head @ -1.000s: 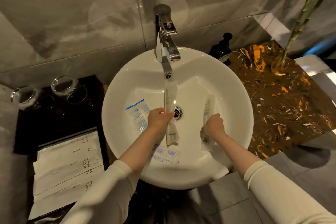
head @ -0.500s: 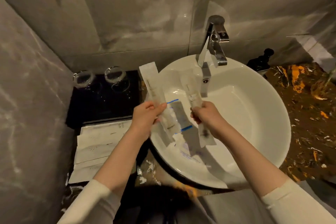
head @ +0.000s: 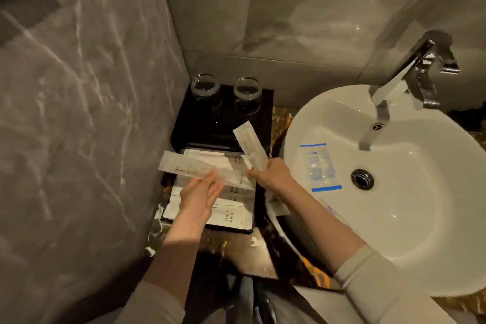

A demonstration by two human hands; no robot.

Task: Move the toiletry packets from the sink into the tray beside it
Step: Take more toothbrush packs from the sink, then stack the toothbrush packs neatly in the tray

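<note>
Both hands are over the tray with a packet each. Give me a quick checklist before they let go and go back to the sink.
1. Left hand over the tray: ok; its long packet lies across the fingers, above the stacked toothbrush packets.
2. Left hand's grip: cannot tell; the fingers look spread, the packet seems to be resting on them.
3. Right hand pinching its packet: ok, over the tray's right edge.
4. Glasses clear of the drop spot: ok, at the tray's far end.
5. Sink emptied: not ok; the blue-edged packet lies beside the drain.
</note>
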